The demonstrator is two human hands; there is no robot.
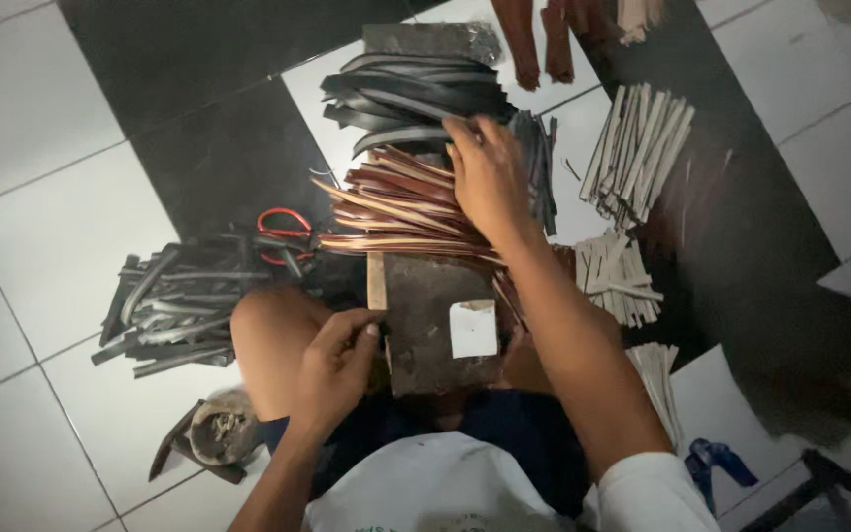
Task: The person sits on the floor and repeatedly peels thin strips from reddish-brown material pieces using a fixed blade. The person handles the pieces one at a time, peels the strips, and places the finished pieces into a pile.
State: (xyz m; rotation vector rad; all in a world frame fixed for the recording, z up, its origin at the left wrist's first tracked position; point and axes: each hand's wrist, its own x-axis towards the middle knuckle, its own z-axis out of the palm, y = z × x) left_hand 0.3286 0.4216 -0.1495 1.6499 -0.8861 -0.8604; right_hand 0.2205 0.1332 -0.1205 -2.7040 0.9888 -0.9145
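Strips of reddish-brown and tan material (pixel 396 212) lie fanned in a pile across the far end of a dark slab (pixel 435 325) that rests over the person's lap, and both hands work around that slab. Nearest the camera, the left hand (pixel 337 360) is drawn in close to the body with the forearm rising from the lower edge of the view; its fingers are curled and the thumb and forefinger are pinched together at the slab's left edge, just beside a pale wooden stick (pixel 376 281), though what they pinch is too small to tell. A white square patch (pixel 473 329) sits on the slab near that hand. The right arm stretches forward from the lower right, nearly straight, and the right hand (pixel 490 177) lies palm down with fingers spread over the far side of the pile, pressing on the strips. Beyond its fingertips rests a heap of black strips (pixel 416 99). Red-handled scissors (pixel 283 232) lie on the tiled floor (pixel 41 227) to the left, beside a bundle of dark grey strips (pixel 174 305); pale strips (pixel 637 148) are stacked to the right.
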